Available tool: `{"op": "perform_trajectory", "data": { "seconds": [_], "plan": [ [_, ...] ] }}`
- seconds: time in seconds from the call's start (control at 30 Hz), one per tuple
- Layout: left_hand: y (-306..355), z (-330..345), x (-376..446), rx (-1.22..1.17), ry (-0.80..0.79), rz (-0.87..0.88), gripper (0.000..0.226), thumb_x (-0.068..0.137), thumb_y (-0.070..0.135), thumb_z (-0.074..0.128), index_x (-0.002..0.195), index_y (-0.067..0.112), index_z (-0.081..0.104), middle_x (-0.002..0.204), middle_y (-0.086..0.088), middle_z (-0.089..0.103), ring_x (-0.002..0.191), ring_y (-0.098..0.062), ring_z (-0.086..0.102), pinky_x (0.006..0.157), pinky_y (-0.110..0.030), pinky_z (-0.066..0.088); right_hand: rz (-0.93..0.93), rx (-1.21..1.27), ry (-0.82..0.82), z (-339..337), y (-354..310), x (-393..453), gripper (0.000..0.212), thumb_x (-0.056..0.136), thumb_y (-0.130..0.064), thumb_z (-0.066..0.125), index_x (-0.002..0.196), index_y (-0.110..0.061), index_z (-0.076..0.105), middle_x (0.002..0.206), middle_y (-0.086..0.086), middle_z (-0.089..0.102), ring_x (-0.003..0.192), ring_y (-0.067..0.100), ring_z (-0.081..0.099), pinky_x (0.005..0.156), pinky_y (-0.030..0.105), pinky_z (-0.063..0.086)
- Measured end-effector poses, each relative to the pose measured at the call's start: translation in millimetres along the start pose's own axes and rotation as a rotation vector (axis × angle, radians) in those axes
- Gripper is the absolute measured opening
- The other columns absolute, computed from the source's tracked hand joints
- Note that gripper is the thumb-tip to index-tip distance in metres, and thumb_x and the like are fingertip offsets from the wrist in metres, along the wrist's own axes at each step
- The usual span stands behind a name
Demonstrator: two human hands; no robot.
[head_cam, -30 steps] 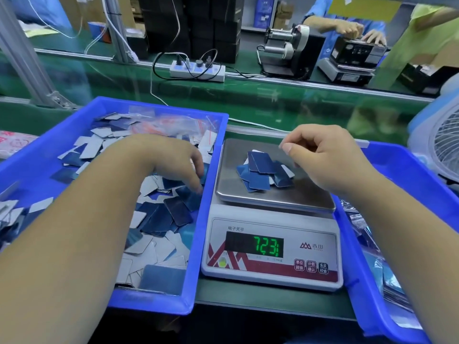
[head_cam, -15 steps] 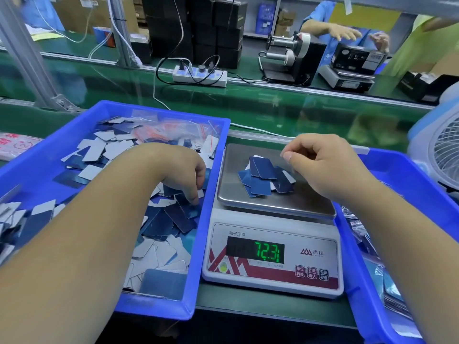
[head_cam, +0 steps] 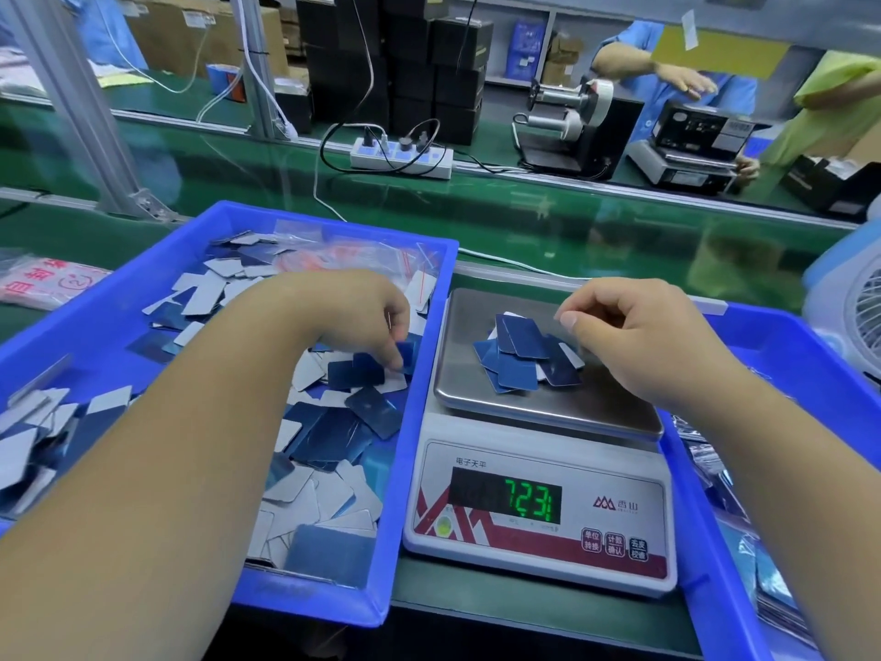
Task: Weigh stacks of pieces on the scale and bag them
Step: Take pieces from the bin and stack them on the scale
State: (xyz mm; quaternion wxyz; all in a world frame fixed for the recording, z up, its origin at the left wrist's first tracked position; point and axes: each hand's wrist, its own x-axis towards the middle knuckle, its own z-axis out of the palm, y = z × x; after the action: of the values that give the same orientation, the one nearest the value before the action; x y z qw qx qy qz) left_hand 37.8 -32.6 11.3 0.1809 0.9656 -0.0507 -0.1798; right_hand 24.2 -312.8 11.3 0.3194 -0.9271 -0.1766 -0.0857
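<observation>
A white scale (head_cam: 538, 512) stands between two blue trays, and its display (head_cam: 529, 500) shows 72.31. A small pile of blue pieces (head_cam: 519, 357) lies on the steel pan (head_cam: 548, 407). My right hand (head_cam: 639, 341) hovers just right of that pile with fingers curled and thumb against the forefinger; I see nothing between them. The left tray (head_cam: 329, 605) is full of loose blue and white pieces (head_cam: 329, 436). My left hand (head_cam: 362, 317) reaches down into it near its right wall, fingertips pinching a blue piece (head_cam: 407, 353).
Clear zip bags (head_cam: 348, 255) lie at the back of the left tray. The right tray (head_cam: 705, 541) holds filled bags (head_cam: 729, 498). A fan (head_cam: 858, 317) stands far right and a bag pack (head_cam: 43, 283) far left. Beyond the green belt (head_cam: 524, 217) are a power strip (head_cam: 400, 157), machines and workers.
My left hand has shifted slightly right in the tray and lifted a blue piece at its fingertips. The right hand and the scale reading stay the same.
</observation>
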Motion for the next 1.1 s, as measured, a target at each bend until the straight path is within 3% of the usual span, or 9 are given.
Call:
{"op": "perform_trajectory", "data": {
  "seconds": [0.07, 0.13, 0.23, 0.4, 0.53, 0.6, 0.67, 0.87, 1.1],
  "plan": [
    [2.6, -1.7, 3.3, -0.23, 0.224, 0.026, 0.022, 0.077, 0.026, 0.084, 0.08, 0.025, 0.062, 0.071, 0.007, 0.064, 0.061, -0.014, 0.053, 0.057, -0.026, 0.038, 0.011, 0.007, 0.029, -2.4, 1.0, 0.7, 0.021, 0.092, -0.022, 0.062, 0.073, -0.03, 0.067, 0.065, -0.012, 0.065, 0.055, 0.003, 0.051, 0.053, 0.019, 0.041],
    [10.5, -2.6, 4.5, -0.606, 0.401, 0.114, 0.021, 0.078, 0.022, 0.084, 0.086, 0.024, 0.064, 0.069, 0.006, 0.068, 0.06, -0.015, 0.057, 0.059, -0.028, 0.046, 0.025, 0.018, 0.064, -5.0, 2.3, 1.8, 0.021, 0.091, -0.02, 0.061, 0.073, -0.028, 0.068, 0.064, -0.011, 0.065, 0.052, 0.002, 0.049, 0.048, 0.011, 0.036],
    [30.8, 2.0, -0.4, -0.936, 0.375, 0.321, 0.023, 0.079, 0.018, 0.082, 0.093, 0.027, 0.066, 0.071, 0.002, 0.07, 0.063, -0.013, 0.061, 0.06, -0.023, 0.05, 0.046, 0.021, 0.104, -7.9, 3.8, 3.0, 0.023, 0.091, -0.019, 0.061, 0.07, -0.027, 0.067, 0.061, -0.011, 0.063, 0.05, 0.001, 0.048, 0.047, 0.009, 0.035],
    [65.4, 31.1, 0.8, -0.801, 0.219, 0.509, 0.023, 0.077, 0.009, 0.084, 0.086, 0.024, 0.069, 0.064, 0.013, 0.062, 0.058, -0.005, 0.054, 0.058, -0.013, 0.045, 0.061, 0.002, 0.126, -10.3, 5.2, 4.7, 0.022, 0.091, -0.02, 0.062, 0.071, -0.028, 0.067, 0.065, -0.012, 0.064, 0.053, 0.002, 0.05, 0.048, 0.009, 0.035],
    [71.0, 41.7, 8.7, -0.539, 0.315, 0.51, 0.023, 0.073, 0.029, 0.088, 0.09, 0.034, 0.073, 0.082, 0.017, 0.066, 0.071, 0.006, 0.057, 0.066, -0.008, 0.042, 0.057, -0.019, 0.127, -9.4, 4.6, 5.2, 0.02, 0.091, -0.02, 0.062, 0.073, -0.028, 0.067, 0.066, -0.015, 0.065, 0.056, 0.001, 0.051, 0.05, 0.009, 0.035],
    [67.9, 42.7, 11.6, -0.446, 0.385, 0.481, 0.035, 0.072, 0.04, 0.087, 0.102, 0.043, 0.069, 0.093, 0.016, 0.057, 0.083, 0.014, 0.053, 0.071, -0.004, 0.038, 0.056, -0.019, 0.122, -10.1, 4.1, 4.8, 0.021, 0.091, -0.02, 0.061, 0.073, -0.028, 0.068, 0.066, -0.014, 0.065, 0.055, 0.0, 0.05, 0.051, 0.008, 0.035],
    [64.9, 41.9, 13.2, -0.448, 0.43, 0.456, 0.04, 0.074, 0.044, 0.084, 0.108, 0.047, 0.066, 0.095, 0.017, 0.051, 0.08, 0.02, 0.048, 0.069, -0.002, 0.034, 0.06, -0.015, 0.112, -10.9, 3.4, 4.1, 0.021, 0.091, -0.02, 0.061, 0.073, -0.028, 0.068, 0.066, -0.014, 0.065, 0.056, 0.0, 0.051, 0.051, 0.008, 0.036],
    [57.3, 37.1, 18.2, -0.607, 0.52, 0.331, 0.015, 0.086, 0.023, 0.072, 0.09, 0.037, 0.068, 0.074, 0.013, 0.047, 0.054, 0.002, 0.044, 0.052, -0.009, 0.034, 0.066, -0.017, 0.048, -11.2, 3.2, 3.0, 0.021, 0.092, -0.021, 0.062, 0.073, -0.027, 0.068, 0.067, -0.014, 0.065, 0.056, -0.003, 0.051, 0.051, 0.007, 0.037],
    [51.7, 32.6, 19.4, -0.566, 0.553, 0.155, 0.01, 0.086, 0.02, 0.061, 0.084, 0.029, 0.066, 0.061, 0.011, 0.047, 0.049, 0.0, 0.044, 0.049, -0.018, 0.034, 0.06, -0.044, 0.011, -9.7, 4.7, 3.1, 0.021, 0.092, -0.025, 0.062, 0.072, -0.03, 0.066, 0.068, -0.02, 0.064, 0.057, -0.004, 0.051, 0.05, 0.006, 0.036]
  ]
}}
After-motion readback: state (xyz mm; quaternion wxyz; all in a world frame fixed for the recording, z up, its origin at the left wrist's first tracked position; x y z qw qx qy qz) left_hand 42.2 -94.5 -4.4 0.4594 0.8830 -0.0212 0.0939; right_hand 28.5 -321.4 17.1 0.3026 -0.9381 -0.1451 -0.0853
